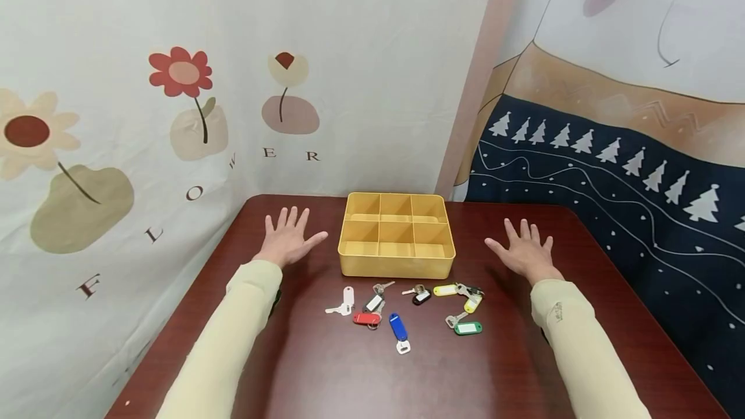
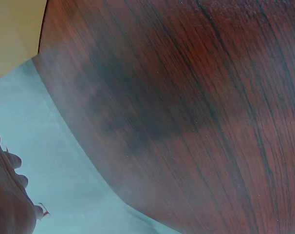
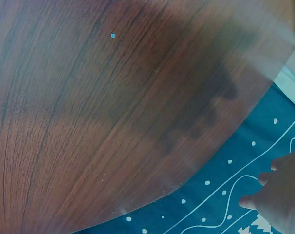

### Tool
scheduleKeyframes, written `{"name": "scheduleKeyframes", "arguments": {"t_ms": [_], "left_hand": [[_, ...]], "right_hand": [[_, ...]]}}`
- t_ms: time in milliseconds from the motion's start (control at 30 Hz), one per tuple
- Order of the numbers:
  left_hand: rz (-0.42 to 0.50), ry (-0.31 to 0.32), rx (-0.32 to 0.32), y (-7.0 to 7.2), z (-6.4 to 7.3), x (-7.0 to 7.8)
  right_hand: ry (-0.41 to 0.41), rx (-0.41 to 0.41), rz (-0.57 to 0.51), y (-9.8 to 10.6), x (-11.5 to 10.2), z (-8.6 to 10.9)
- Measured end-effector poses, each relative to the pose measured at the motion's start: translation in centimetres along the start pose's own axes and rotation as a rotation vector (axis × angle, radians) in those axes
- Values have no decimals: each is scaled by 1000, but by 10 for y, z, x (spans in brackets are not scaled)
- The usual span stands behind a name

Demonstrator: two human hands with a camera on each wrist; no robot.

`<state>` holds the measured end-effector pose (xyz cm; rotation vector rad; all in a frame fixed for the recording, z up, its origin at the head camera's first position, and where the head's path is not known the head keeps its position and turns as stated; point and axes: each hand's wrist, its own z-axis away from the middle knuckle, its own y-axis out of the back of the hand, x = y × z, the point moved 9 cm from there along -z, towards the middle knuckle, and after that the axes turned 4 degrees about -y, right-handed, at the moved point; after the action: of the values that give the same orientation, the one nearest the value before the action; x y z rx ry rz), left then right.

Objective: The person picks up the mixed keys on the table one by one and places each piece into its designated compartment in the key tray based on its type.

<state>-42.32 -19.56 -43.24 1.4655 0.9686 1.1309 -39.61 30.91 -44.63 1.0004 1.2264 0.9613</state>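
My left hand (image 1: 285, 239), fingers spread and straight, hovers left of a yellow compartment box (image 1: 398, 268) and holds nothing. On the box's other side my right hand (image 1: 526, 251) is spread the same way, also holding nothing. In front of the box lie several keys with tags: a white tag (image 1: 348, 296), a black tag (image 1: 374, 303), a red tag (image 1: 366, 319), a blue tag (image 1: 398, 326), another black tag (image 1: 421, 297), a yellow tag (image 1: 445, 290), a second yellow tag (image 1: 473, 304) and a green tag (image 1: 468, 328). The box's compartments look bare inside.
Everything stands on a dark red-brown wooden table (image 1: 326, 380). A white cloth with printed flowers (image 1: 361, 76) hangs behind and to the left. At the right hangs a dark blue cloth with white trees (image 1: 582, 180), close to the table's edge.
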Motion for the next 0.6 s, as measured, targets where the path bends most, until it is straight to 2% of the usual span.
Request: {"name": "scheduleKeyframes", "arguments": {"t_ms": [200,367,600], "left_hand": [[6,-16,-13,-3,-3,4],[10,-25,2,-2,-5,9],[37,-43,-11,-4,-9,19]], "right_hand": [[7,12,2,3,1,0],[16,26,4,4,0,-2],[5,11,5,0,3,-1]]}}
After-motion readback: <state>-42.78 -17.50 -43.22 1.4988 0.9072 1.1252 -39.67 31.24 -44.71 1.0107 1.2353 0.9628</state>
